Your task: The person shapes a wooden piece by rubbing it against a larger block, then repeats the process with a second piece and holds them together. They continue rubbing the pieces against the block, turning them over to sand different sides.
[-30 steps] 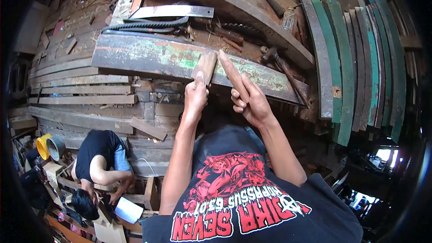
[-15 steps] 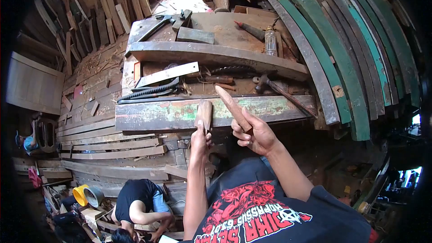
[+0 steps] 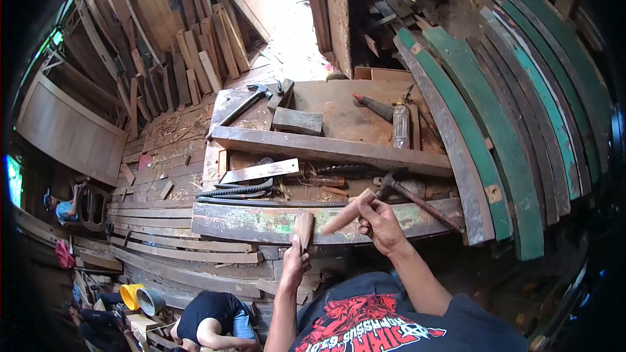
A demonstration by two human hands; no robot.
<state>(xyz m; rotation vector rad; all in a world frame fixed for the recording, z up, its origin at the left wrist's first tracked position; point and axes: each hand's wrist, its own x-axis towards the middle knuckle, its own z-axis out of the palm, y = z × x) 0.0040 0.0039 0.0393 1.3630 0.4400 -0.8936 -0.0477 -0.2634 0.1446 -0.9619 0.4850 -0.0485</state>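
My left hand (image 3: 297,261) grips the lower end of a short, flat wooden block (image 3: 302,227), which stands up in front of the long plank with worn green paint (image 3: 228,221). To its right, my right hand (image 3: 383,225) holds a tapered wooden piece (image 3: 349,214) by its thick upper end. Its narrow tip points down and left, toward the block, with a small gap between them. Behind my right hand, a hammer (image 3: 420,203) lies across the plank.
The bench holds a claw hammer (image 3: 241,105), a metal square (image 3: 262,170), a grey block (image 3: 297,120) and a clear bottle (image 3: 401,125). Curved green boards (image 3: 486,124) stand at the right. A bent-over person (image 3: 212,319) is at lower left; another person (image 3: 65,208) sits at far left.
The tapered piece has swung round, its narrow tip now down and left instead of up. The view has shifted, so the bench appears lower in the picture.
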